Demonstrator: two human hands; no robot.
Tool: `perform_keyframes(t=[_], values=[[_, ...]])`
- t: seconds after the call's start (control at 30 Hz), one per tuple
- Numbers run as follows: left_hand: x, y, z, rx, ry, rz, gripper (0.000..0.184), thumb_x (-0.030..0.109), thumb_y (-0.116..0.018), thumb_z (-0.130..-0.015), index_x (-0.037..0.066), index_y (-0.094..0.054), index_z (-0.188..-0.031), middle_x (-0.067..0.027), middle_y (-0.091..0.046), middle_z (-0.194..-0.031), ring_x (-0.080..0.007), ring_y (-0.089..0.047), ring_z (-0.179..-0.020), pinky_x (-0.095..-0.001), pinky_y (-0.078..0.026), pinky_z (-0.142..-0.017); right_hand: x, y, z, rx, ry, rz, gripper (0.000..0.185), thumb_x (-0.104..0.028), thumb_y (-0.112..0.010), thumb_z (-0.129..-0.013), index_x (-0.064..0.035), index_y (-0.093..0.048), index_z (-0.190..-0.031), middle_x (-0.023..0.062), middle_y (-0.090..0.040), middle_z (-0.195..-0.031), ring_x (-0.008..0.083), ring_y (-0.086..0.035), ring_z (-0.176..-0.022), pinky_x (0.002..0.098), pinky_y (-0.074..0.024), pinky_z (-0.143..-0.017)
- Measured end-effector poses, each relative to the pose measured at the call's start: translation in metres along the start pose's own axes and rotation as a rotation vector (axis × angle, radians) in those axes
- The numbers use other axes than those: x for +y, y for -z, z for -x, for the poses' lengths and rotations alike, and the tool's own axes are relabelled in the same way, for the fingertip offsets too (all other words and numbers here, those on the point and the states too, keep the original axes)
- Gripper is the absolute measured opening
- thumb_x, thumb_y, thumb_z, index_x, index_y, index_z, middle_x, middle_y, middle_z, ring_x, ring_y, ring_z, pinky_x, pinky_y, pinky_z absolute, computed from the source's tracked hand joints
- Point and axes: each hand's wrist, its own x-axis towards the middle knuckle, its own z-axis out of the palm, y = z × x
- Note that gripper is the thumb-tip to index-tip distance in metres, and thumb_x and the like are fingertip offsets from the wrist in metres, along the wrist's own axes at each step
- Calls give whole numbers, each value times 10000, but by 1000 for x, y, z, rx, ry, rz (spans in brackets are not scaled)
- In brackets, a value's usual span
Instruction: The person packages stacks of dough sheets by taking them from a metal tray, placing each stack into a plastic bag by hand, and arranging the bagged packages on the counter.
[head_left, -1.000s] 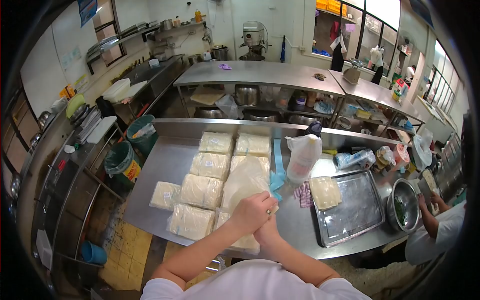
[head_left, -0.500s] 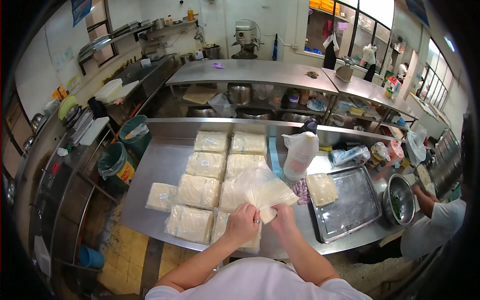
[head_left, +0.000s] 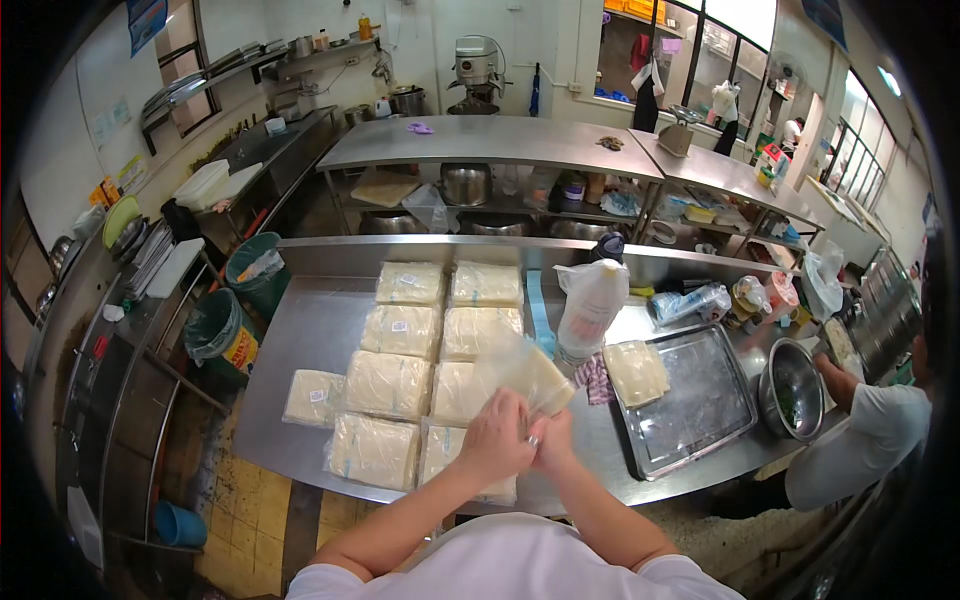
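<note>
In front of me I hold a clear plastic bag (head_left: 520,372) with a stack of flat cream-coloured sheets inside, tilted above the packs. My left hand (head_left: 497,437) is closed on the near end of the bag. My right hand (head_left: 553,440) is closed there too, pressed against the left; its fingers are partly hidden. Beneath and to the left, rows of similar plastic-wrapped packs (head_left: 388,384) lie on the steel table (head_left: 300,300). One smaller pack (head_left: 313,397) lies apart at the left. An unwrapped stack of cream sheets (head_left: 636,373) rests on the left part of a metal tray (head_left: 700,400).
A bagged bottle (head_left: 592,310) with a dark top stands behind the tray, beside a blue strip (head_left: 540,312) and a checked cloth (head_left: 594,382). At right, a co-worker (head_left: 865,430) stands by a steel bowl (head_left: 792,390) holding greens. Bins (head_left: 222,330) stand left.
My hands have come together at the bag's near end, the right one moving left and slightly down. The bagged stack has turned, and its gathered plastic looks less bunched.
</note>
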Motion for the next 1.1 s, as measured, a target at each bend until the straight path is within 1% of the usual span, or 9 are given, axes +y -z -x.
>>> perform_keyframes(t=[0.07,0.17,0.37,0.43,0.6,0.7,0.8,0.9,1.1], values=[[-4,-11,-19,-45,66,63,107,132,-650,-905,47,-597,-867,-161,-630,-855,-409,-632,-793,-495,-520,-698,28,21,-9,-86,-6,-158,198,-1,-551,-975,5,-609,-1165,82,-678,-1028,206,-691,-899,353,-581,-757],[-13,-25,-30,-214,96,159,58,107,-644,-881,58,-616,-894,-150,-657,-879,-403,-654,-826,-483,-530,-716,25,0,2,63,22,-147,275,-241,-644,-982,-39,-628,-1169,85,-682,-1074,214,-699,-910,323,-574,-736],[7,-41,-15,-289,-172,233,148,39,-636,-786,70,-652,-931,-111,-694,-872,-362,-680,-796,-449,-544,-695,69,42,-14,-819,149,-1364,332,-481,-271,-1112,-214,-465,-1078,6,-479,-1066,154,-528,-1081,381,-445,-982],[13,-41,-7,-303,-237,227,161,33,-640,-757,76,-648,-912,-101,-679,-844,-348,-676,-776,-436,-543,-677,69,50,-12,-865,156,-1432,311,-453,-303,-1102,-196,-479,-1090,17,-500,-1066,165,-545,-1069,381,-459,-965],[28,-39,6,-352,-377,235,167,31,-648,-732,87,-639,-890,-86,-639,-796,-313,-665,-754,-402,-540,-654,54,69,6,-286,-28,-620,269,-383,-383,-1077,-151,-515,-1120,43,-553,-1066,191,-587,-1040,380,-494,-924],[29,-43,11,-329,-381,208,169,30,-671,-713,75,-637,-872,-72,-646,-792,-299,-663,-766,-390,-542,-676,50,83,14,-165,-140,-367,252,-340,-432,-1062,-125,-536,-1138,59,-584,-1066,207,-613,-1023,379,-515,-899],[29,-43,31,-452,-437,288,166,67,-710,-769,64,-629,-913,-97,-658,-850,-309,-658,-829,-399,-544,-732,49,99,24,-119,-188,-231,241,-298,-480,-1046,-98,-557,-1156,75,-616,-1066,223,-638,-1005,378,-536,-874],[25,-40,39,-233,-327,292,176,129,-722,-854,58,-621,-979,-131,-652,-928,-337,-642,-876,-426,-537,-767,46,118,30,-85,-181,-143,239,-256,-528,-1031,-71,-579,-1174,91,-647,-1065,239,-664,-988,378,-557,-849],[-21,-77,109,-520,-93,160,153,172,-664,-926,41,-606,-982,-149,-630,-961,-380,-628,-911,-482,-525,-799,39,149,43,234,-274,-269,329,-230,-612,-1000,-28,-586,-1258,137,-678,-1152,306,-683,-1054,443,-573,-897]])
